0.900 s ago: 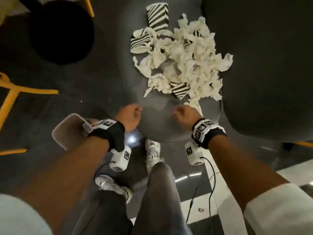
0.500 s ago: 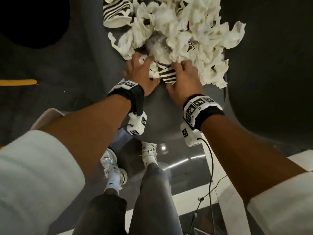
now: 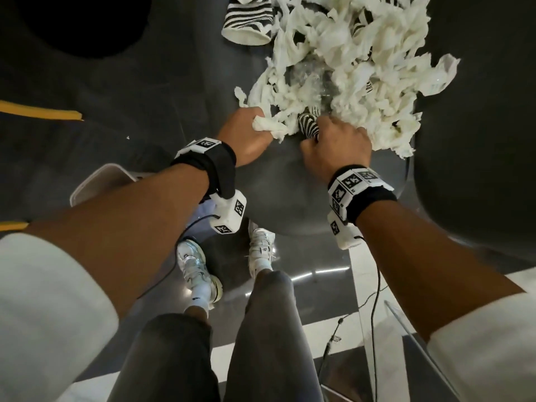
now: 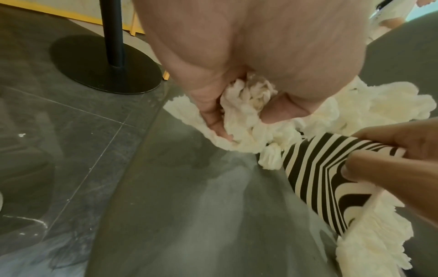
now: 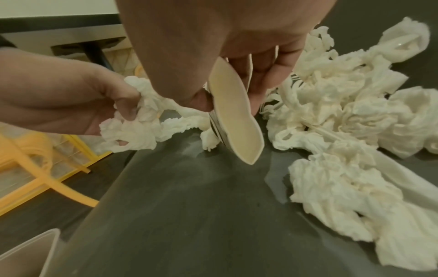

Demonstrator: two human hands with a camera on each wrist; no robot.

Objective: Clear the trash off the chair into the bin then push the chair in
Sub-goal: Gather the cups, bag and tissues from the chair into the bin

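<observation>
A heap of crumpled white tissue (image 3: 356,71) and zebra-striped paper cups lies on the dark grey chair seat (image 3: 290,192). My left hand (image 3: 249,134) grips a wad of tissue (image 3: 268,127) at the heap's near left edge; the wad (image 4: 246,101) shows between thumb and fingers. My right hand (image 3: 336,143) pinches a flattened striped cup (image 3: 308,126) at the heap's near edge. The squashed cup (image 5: 234,116) hangs below its fingers, cream inside showing. Another striped cup (image 3: 248,21) lies at the heap's far left.
A pale plastic bin (image 3: 98,181) stands on the floor left of the chair, partly behind my left forearm. A black pole on a round base (image 4: 106,65) and yellow chair legs (image 5: 47,168) stand to the left. The chair's dark backrest (image 3: 478,126) rises right.
Both hands reached from the seat's front edge into the heap. The left closed round a tissue wad, the right round the flattened striped cup, and both have drawn slightly back.
</observation>
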